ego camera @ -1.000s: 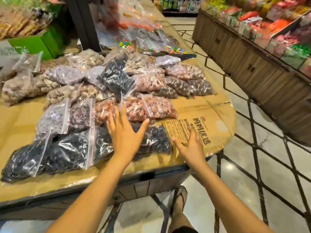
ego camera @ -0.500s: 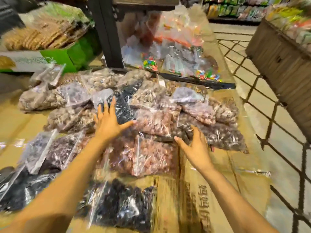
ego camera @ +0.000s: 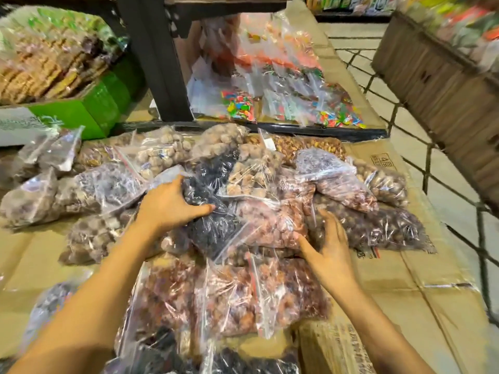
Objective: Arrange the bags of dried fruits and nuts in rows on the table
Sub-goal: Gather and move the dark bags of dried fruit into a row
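Many clear zip bags of dried fruits and nuts lie piled on the cardboard-covered table [ego camera: 405, 279]. My left hand [ego camera: 172, 206] grips a bag of black dried fruit [ego camera: 216, 228] in the middle of the pile, fingers curled over its far edge and thumb lying across it. My right hand [ego camera: 329, 247] has straight fingers. It touches the right side of a reddish fruit bag [ego camera: 270, 225], beside a brown nut bag [ego camera: 383, 228]. Nearer me lie two more reddish bags [ego camera: 243, 295] side by side. Pale nut bags [ego camera: 159, 152] fill the back.
A green box of biscuits [ego camera: 81, 112] stands at the back left beside a dark post [ego camera: 156, 63]. Behind the pile lie bags of coloured sweets [ego camera: 243, 106]. A wooden display bin [ego camera: 445, 90] stands across the tiled aisle on the right.
Both hands have reached forward from the front row into the middle of the pile. The left hand has closed on the black fruit bag; the right has come against the reddish bag.
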The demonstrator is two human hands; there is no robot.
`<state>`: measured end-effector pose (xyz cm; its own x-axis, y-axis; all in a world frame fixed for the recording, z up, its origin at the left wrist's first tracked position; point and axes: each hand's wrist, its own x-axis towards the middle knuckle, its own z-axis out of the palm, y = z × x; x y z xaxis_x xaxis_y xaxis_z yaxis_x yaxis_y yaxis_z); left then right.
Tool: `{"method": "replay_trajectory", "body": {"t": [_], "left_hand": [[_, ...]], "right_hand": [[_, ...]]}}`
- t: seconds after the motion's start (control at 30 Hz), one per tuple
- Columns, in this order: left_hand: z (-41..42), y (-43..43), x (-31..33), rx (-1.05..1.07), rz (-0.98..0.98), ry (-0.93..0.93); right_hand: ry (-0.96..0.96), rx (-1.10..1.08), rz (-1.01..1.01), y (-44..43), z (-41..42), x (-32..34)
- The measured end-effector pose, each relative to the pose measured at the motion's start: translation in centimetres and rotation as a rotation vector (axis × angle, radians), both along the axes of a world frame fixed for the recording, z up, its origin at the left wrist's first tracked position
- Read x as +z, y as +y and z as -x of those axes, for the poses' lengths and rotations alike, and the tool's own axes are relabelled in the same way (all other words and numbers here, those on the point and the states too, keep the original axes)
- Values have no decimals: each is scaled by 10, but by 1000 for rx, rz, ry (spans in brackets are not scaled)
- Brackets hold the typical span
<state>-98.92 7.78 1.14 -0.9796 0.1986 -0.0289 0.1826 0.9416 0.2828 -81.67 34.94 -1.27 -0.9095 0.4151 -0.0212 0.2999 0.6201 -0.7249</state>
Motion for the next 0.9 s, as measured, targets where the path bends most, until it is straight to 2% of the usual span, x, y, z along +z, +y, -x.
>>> {"method": "replay_trajectory", "body": {"t": [0.17, 0.27, 0.37, 0.5, 0.53, 0.6, 0.67, 0.7, 0.77, 0.83, 0.87, 0.9], "left_hand": [[-26, -17, -11, 300, -368, 115], [-42, -23, -7, 565, -692, 116], [-57, -23, 0, 576, -803, 175], [-77, -30, 13, 632, -972, 159], [-80, -33, 14, 685, -1057, 141], [-88, -38, 20, 827, -1347, 27], [-103, -32, 25, 856, -1657, -226], [-112, -24, 27, 802, -1727, -356], [-134, -2, 33, 688, -1709, -488], [-154, 21, 34, 580, -1544, -487], [-162, 29, 31, 504, -1418, -481], [-168, 34, 30, 410, -1298, -512]], "right_hand": [[105, -1, 2, -35, -12, 17], [74, 81, 12, -65, -12, 26], [4, 192, 30, -93, -7, 31], [24, 272, 32, -116, -6, 38], [19, 275, 60, -121, -8, 40], [-9, 249, 204, -129, -16, 48], [-27, 213, 419, -135, -23, 59], [-60, 199, 506, -138, -26, 65], [-105, 139, 764, -139, -26, 72], [-34, 6, 1073, -129, -23, 69], [32, -99, 1138, -121, -22, 65], [79, -184, 1103, -110, -23, 63]]}}
